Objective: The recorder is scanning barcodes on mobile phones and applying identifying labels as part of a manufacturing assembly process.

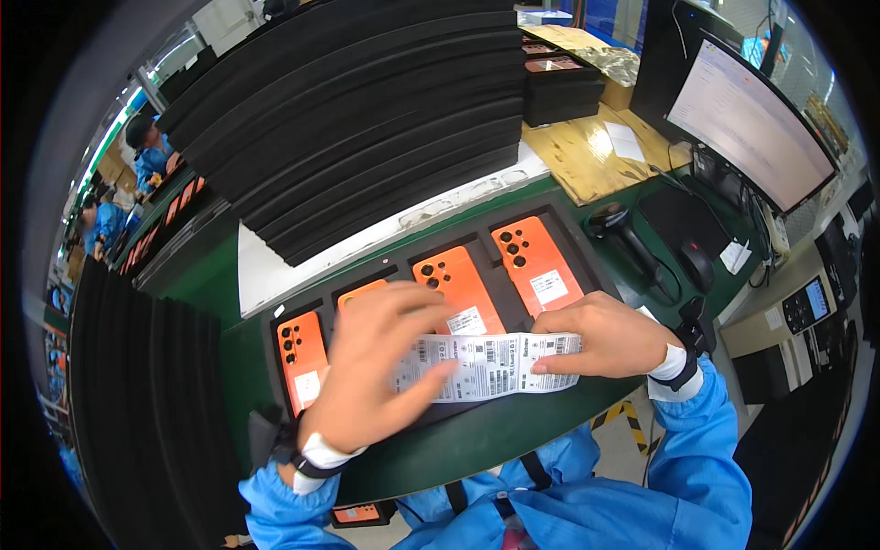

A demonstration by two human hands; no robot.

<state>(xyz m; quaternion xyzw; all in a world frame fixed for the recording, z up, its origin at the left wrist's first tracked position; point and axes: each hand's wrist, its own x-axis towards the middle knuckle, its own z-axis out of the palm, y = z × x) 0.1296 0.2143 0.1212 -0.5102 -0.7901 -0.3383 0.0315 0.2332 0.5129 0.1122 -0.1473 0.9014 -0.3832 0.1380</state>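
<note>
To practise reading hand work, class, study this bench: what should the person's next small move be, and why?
Probably close the left hand on the left part of the white label strip, to steady it: the right hand pinches the right end, while the left hand looks open and blurred over the left part.

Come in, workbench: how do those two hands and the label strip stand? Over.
Right hand pinching label strip. Left hand spread, blurred, over strip's left part; contact unclear. Hands and strip partly cover orange phones.
</note>
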